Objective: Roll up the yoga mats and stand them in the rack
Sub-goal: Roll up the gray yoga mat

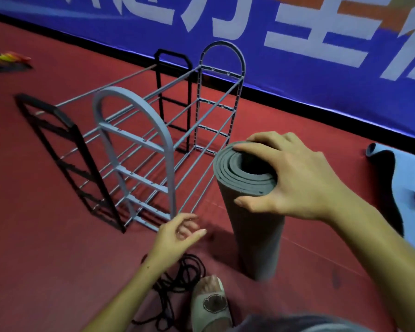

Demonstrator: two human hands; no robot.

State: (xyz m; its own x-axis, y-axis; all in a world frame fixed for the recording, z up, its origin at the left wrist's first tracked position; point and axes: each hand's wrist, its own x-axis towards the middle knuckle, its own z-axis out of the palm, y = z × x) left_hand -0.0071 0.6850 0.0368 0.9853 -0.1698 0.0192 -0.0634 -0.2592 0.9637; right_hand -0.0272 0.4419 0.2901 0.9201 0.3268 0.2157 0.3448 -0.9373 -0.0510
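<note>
Nearest to me, a slippered foot [210,305] is planted on the red floor [34,259] beside a loose coil of black cord [177,279], which lies close enough to the feet that I judge it a snag risk when stepping toward the rack. My left hand [177,232] hangs just above the floor with its fingers loosely spread and holding nothing, low and forward, probably free to steady the rack or guide the roll in. My right hand [285,173] is clamped over the top end of the grey yoga mat [252,216], fingers curled over the far rim and thumb pressed on the near side; gripping the open end this way pins the spiral layers so the roll cannot loosen. The mat is fully rolled and stands upright on the floor, just beside the rack but not yet inside it. The grey rack [134,144] sits beyond, its arched end frames joined by long thin rods, with a black rack [65,149] just behind it. To the right a blue mat [412,178] lies flat with one corner curled, so by my reckoning at least one more roll remains. Farthest off, a blue banner [297,44] with white characters runs along the wall.
</note>
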